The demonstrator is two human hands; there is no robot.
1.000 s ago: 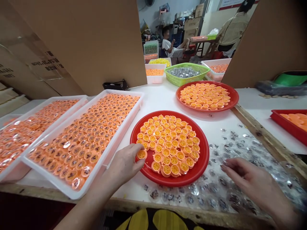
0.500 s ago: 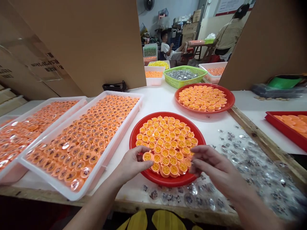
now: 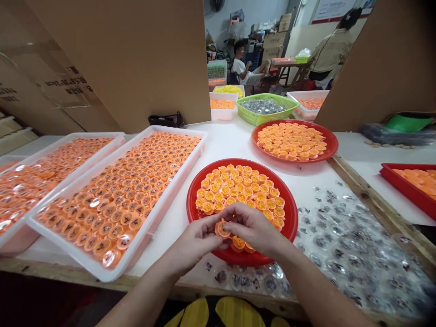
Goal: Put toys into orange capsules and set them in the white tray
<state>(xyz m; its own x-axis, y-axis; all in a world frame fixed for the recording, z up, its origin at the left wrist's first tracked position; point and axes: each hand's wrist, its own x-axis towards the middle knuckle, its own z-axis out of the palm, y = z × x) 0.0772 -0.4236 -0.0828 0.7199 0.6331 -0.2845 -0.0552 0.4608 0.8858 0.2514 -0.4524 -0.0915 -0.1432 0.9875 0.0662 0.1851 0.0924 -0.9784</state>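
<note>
Both my hands meet over the near edge of a round red plate (image 3: 289, 227) packed with several small orange cups (image 3: 238, 190) filled with yellow beads. My left hand (image 3: 195, 243) pinches one orange cup (image 3: 223, 228) from the left side. My right hand (image 3: 254, 227) is closed over the same cup from the right, fingertips pressed on its top. Several clear round lids (image 3: 340, 236) lie scattered on the table to the right of the plate.
Two white trays (image 3: 170, 195) of capped orange cups lie to the left. A second red plate (image 3: 332, 145) of cups, a green basket (image 3: 265, 118), small white bins and a red tray (image 3: 405, 184) stand farther back and right. Cardboard walls flank the table. People sit in the background.
My right hand came from the loose lids on the right to the cup. My left hand lifted the cup from the plate's left edge toward the middle, where both hands now meet.
</note>
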